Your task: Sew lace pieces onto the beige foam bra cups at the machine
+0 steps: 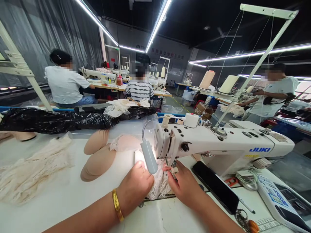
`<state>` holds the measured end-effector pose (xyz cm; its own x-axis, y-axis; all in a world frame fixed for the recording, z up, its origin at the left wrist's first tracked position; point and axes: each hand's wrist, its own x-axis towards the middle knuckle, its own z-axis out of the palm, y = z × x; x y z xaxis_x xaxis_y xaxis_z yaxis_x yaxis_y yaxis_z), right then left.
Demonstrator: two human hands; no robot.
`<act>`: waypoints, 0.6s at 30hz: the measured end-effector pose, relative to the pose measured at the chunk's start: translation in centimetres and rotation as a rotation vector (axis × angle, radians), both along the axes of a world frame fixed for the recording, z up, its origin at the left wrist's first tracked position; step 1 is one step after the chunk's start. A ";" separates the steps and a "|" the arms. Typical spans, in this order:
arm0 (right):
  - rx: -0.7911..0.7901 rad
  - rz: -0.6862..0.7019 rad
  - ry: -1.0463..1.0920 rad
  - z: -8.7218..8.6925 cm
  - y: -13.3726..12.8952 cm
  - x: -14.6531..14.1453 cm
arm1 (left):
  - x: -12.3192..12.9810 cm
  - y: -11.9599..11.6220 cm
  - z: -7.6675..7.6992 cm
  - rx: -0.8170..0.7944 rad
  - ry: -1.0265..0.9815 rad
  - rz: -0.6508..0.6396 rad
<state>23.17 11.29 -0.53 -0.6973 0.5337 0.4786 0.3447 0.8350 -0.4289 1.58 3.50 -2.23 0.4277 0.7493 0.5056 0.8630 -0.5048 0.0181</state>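
Note:
Cream lace fabric [159, 186] lies under the needle area of a white sewing machine [201, 139]. My left hand [137, 183], with a gold bracelet at its wrist, is closed on the left side of the lace, partly below a grey lamp head [148, 157]. At the right side of the lace, my right hand [182, 181] has its thumb and forefinger close together at the fabric near the presser foot. Two stacks of beige cups [98, 161] rest left of the machine, with a pale lace-edged piece [126, 142] beside them.
More lace [34, 165] covers the far left of the table. Black plastic [55, 119] runs along the back edge. A phone [216, 186], pen, keys and a boxy device [282, 200] lie at the right. Three people are farther off.

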 end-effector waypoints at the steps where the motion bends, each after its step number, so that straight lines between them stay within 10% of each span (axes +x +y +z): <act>1: 0.001 0.006 0.015 0.0 0.0 0.0 | 0.0 -0.1 0.4 -0.011 0.026 0.014; 8: 0.125 0.055 0.043 -0.1 -0.6 -0.2 | -0.9 -1.6 3.4 -0.234 0.006 0.012; 13: 0.213 0.175 -0.022 0.7 -2.1 -0.5 | -0.8 -2.1 4.8 -0.342 0.055 0.240; 18: 0.235 0.253 -0.119 0.6 -2.6 -1.2 | -0.1 -2.9 5.6 -0.463 -0.027 0.137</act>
